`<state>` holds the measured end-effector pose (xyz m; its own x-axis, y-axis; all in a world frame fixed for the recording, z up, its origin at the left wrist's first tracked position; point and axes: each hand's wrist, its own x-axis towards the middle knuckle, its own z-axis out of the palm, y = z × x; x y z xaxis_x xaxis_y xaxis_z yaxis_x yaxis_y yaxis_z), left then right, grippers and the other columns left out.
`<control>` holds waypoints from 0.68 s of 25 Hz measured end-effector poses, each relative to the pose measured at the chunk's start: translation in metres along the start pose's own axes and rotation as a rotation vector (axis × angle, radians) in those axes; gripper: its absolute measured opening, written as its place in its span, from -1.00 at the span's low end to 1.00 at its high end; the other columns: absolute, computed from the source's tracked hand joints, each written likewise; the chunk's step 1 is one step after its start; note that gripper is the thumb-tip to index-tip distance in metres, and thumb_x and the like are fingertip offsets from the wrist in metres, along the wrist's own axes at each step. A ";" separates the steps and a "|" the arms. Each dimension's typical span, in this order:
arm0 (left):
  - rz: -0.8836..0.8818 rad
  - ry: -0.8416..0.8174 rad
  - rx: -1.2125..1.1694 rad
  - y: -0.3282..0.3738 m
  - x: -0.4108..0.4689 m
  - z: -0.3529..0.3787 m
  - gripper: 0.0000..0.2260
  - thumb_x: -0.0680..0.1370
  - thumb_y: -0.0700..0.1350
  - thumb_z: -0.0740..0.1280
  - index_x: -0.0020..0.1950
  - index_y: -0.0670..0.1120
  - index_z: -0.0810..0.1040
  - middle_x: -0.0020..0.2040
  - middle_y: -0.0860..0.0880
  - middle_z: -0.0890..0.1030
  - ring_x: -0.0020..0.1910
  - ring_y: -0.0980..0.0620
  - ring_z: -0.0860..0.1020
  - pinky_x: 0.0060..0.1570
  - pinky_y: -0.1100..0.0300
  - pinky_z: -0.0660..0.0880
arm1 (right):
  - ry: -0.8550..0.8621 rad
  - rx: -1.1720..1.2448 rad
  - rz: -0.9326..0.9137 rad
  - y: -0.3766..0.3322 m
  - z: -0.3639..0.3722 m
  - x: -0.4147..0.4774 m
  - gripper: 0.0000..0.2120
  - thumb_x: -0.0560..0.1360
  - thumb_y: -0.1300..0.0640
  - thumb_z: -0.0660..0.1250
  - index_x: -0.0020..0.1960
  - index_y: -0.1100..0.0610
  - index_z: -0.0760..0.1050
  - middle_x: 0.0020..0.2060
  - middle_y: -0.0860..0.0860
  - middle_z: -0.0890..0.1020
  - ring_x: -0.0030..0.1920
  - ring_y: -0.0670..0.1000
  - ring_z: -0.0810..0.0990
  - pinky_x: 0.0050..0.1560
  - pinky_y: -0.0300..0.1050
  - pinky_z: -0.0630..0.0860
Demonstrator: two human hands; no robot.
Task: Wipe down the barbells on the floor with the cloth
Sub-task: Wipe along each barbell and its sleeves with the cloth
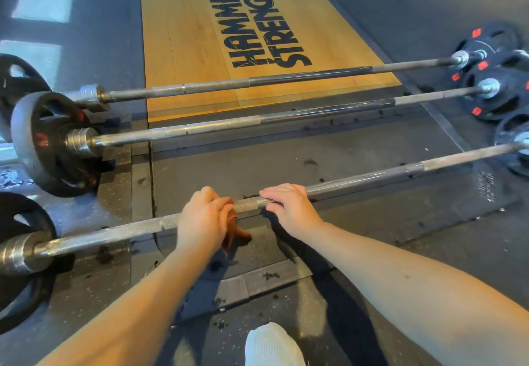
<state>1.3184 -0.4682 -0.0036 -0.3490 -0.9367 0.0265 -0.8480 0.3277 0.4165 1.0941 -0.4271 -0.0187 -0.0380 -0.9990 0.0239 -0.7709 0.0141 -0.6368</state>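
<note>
Rubber floor bears barbell; left fingers clench cloth, right fingers seemingly grasp it.

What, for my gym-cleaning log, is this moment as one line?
stage: wiping nearest barbell | left hand: grips cloth on it | right hand: holds it | middle barbell, far barbell: untouched

Rust-orange cloth, steel-grey barbells
</note>
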 end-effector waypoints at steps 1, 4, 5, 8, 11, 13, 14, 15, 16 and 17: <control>-0.025 0.032 0.016 -0.018 -0.009 -0.007 -0.73 0.63 0.08 0.25 0.19 0.03 0.67 -0.01 0.06 0.45 0.00 0.03 0.44 0.02 0.05 0.50 | 0.013 0.006 -0.006 0.000 0.002 0.001 -0.75 0.58 0.24 0.40 0.23 0.10 0.67 0.19 -0.05 0.68 0.23 -0.07 0.50 0.27 -0.32 0.13; -0.097 0.130 0.042 -0.050 -0.023 -0.018 -0.80 0.61 -0.02 0.35 0.13 -0.06 0.70 -0.06 0.04 0.44 -0.06 0.04 0.42 -0.05 0.08 0.48 | 0.041 0.012 0.003 -0.001 0.003 0.004 -0.77 0.55 0.28 0.41 0.18 0.14 0.70 0.14 0.01 0.71 0.18 0.00 0.53 0.20 -0.29 0.16; -0.125 0.149 0.002 -0.044 -0.023 -0.016 -0.81 0.62 -0.05 0.34 0.10 -0.09 0.70 -0.07 0.03 0.43 -0.07 0.08 0.38 -0.05 0.17 0.43 | 0.038 0.017 0.016 -0.002 0.002 0.004 -0.77 0.56 0.28 0.40 0.19 0.13 0.69 0.14 0.01 0.70 0.18 -0.04 0.49 0.20 -0.29 0.16; -0.133 0.113 -0.117 0.007 -0.009 0.005 -0.84 0.63 -0.08 0.30 -0.02 -0.10 0.65 -0.04 -0.01 0.47 -0.04 0.13 0.35 -0.05 0.29 0.34 | 0.021 0.016 0.047 -0.004 -0.003 0.004 -0.76 0.60 0.25 0.38 0.23 0.10 0.68 0.18 -0.03 0.67 0.17 -0.09 0.39 0.23 -0.29 0.19; -0.019 0.038 -0.112 0.057 0.013 0.030 -0.78 0.65 -0.04 0.29 -0.04 -0.10 0.68 -0.05 -0.04 0.48 -0.04 -0.02 0.43 -0.04 0.08 0.45 | 0.004 -0.021 0.003 -0.006 -0.006 0.005 -0.77 0.60 0.21 0.38 0.23 0.08 0.68 0.17 -0.05 0.68 0.17 -0.11 0.45 0.25 -0.23 0.23; -0.005 -0.014 -0.069 0.062 0.027 0.032 -0.72 0.66 0.05 0.23 0.04 -0.04 0.69 -0.02 0.00 0.46 -0.03 0.01 0.40 -0.05 0.13 0.43 | 0.010 -0.037 -0.022 -0.006 -0.007 0.006 -0.78 0.61 0.20 0.37 0.23 0.08 0.68 0.16 -0.06 0.69 0.16 -0.13 0.47 0.22 -0.24 0.20; 0.024 -0.027 -0.034 0.056 0.027 0.029 -0.69 0.66 0.09 0.19 0.08 -0.01 0.69 -0.02 0.00 0.45 -0.04 0.02 0.41 -0.08 0.14 0.42 | 0.004 -0.043 -0.013 -0.005 -0.009 0.006 -0.77 0.61 0.21 0.37 0.23 0.08 0.67 0.16 -0.06 0.68 0.17 -0.12 0.47 0.22 -0.25 0.19; 0.049 -0.032 -0.004 0.045 0.023 0.023 -0.67 0.66 0.11 0.17 0.10 0.01 0.68 -0.02 0.01 0.45 -0.05 0.01 0.41 -0.11 0.14 0.40 | -0.002 -0.043 0.012 -0.005 -0.009 0.006 -0.76 0.61 0.22 0.37 0.24 0.08 0.67 0.17 -0.06 0.68 0.18 -0.11 0.46 0.22 -0.26 0.19; 0.066 -0.019 0.015 0.031 0.018 0.017 -0.68 0.65 0.12 0.17 0.12 0.02 0.68 -0.02 0.02 0.45 -0.05 0.01 0.42 -0.11 0.14 0.40 | 0.001 -0.038 0.033 -0.003 -0.008 0.006 -0.76 0.60 0.22 0.37 0.24 0.07 0.67 0.18 -0.06 0.67 0.19 -0.08 0.45 0.22 -0.25 0.20; 0.059 -0.003 0.030 0.012 0.011 0.010 -0.70 0.64 0.10 0.20 0.15 0.03 0.68 -0.02 0.03 0.45 -0.05 0.01 0.42 -0.10 0.12 0.43 | -0.011 -0.026 0.064 -0.001 -0.009 0.006 -0.75 0.61 0.22 0.37 0.25 0.06 0.67 0.18 -0.06 0.66 0.21 -0.04 0.44 0.22 -0.25 0.21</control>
<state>1.3004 -0.4730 -0.0070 -0.4001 -0.9152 0.0478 -0.8374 0.3863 0.3867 1.0894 -0.4326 -0.0111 -0.0806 -0.9964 -0.0245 -0.7834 0.0785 -0.6165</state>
